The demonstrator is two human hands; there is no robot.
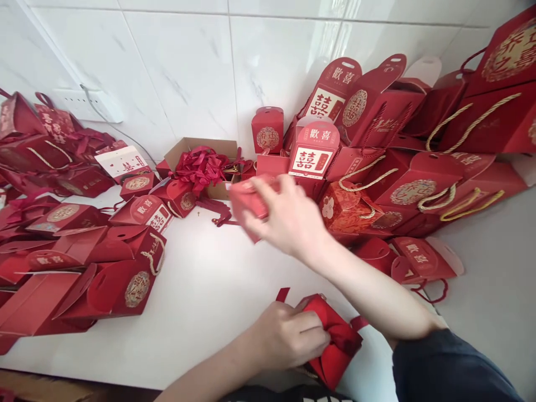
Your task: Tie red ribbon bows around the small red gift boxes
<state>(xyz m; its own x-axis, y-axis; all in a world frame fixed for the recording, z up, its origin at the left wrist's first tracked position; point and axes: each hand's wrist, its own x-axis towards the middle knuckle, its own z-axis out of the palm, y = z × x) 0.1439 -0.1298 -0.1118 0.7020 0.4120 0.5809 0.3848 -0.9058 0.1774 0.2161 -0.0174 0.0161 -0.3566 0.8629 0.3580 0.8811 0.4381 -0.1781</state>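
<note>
My left hand [288, 338] is closed at the near edge of the table, its fingers gripping a small red gift box [335, 346] with ribbon ends poking out at its sides. The box's top flaps look folded inward. Farther forward, my right hand [288, 215] reaches across with its thumb and fingers around another small red box [247, 206], lifted above the tabletop and blurred by motion. Just behind that box are an open cardboard carton [218, 191] and a heap of dark red ribbon [201, 167] in it.
On the left, red gift boxes [129, 285] are piled across the white table [201, 290]. Stacked boxes with rope handles [419, 178] line the right side against the tiled wall [188, 61]. A power strip [90, 105] with a cable is at the back left.
</note>
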